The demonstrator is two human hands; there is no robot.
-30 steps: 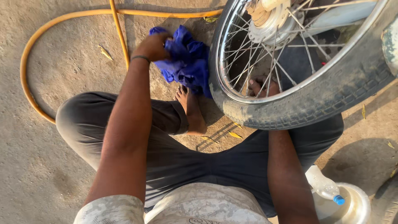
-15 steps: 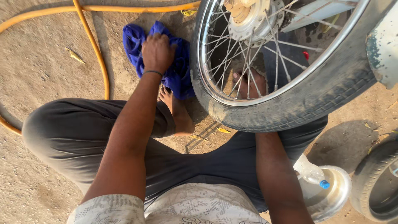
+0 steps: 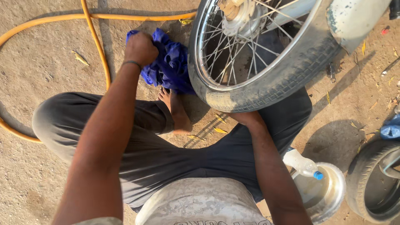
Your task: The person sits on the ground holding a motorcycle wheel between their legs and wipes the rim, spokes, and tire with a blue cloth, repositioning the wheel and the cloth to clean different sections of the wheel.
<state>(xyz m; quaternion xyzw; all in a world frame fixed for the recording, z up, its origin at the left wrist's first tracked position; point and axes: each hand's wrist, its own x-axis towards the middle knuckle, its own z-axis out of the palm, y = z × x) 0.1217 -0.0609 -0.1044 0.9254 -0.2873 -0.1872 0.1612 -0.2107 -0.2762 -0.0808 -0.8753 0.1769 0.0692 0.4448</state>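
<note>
I sit cross-legged on bare ground with a spoked motorcycle wheel standing upright in front of me. My left hand is closed on a crumpled blue cloth that lies on the ground against the tyre's left side. My right forearm reaches up under the tyre, and my right hand is hidden behind the wheel. My bare foot rests just below the cloth.
An orange hose loops over the ground at the left. A metal bowl with a plastic bottle lying across it stands at the lower right. Another tyre lies at the right edge. A pale mudguard covers the wheel's top right.
The view has swung and the wheel now sits further right. My left hand has closed into a fist on the blue cloth. My right hand, seen through the spokes before, is now hidden.
</note>
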